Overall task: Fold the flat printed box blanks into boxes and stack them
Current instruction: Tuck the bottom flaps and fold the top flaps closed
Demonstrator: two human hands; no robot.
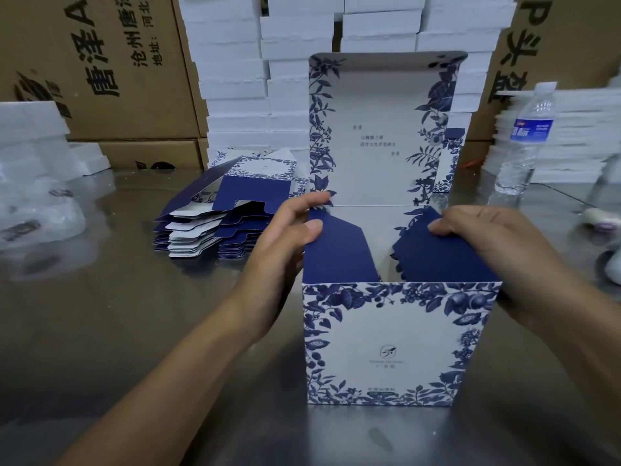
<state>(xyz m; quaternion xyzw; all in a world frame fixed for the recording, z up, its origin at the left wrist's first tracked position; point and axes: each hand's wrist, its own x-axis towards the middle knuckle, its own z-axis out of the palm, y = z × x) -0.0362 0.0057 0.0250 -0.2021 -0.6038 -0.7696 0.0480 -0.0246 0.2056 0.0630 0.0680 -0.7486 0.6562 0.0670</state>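
A white box with blue floral print [389, 344] stands upright on the metal table, its tall lid flap [376, 136] raised at the back. Two dark blue side flaps lean inward over the opening. My left hand [285, 243] grips the box's left wall, thumb pressing on the left flap [336, 253]. On the opposite side, my right hand [504, 257] holds the right wall with its thumb on the right flap [433, 253]. A pile of flat printed blanks [228, 210] lies behind and to the left of the box.
White foam trays are stacked high at the back [268, 79] and at the right [578, 136]. A water bottle [524, 139] stands at right. Brown cartons [100, 62] line the rear. Plastic-wrapped foam [33, 183] sits at the left edge of the steel table [134, 331].
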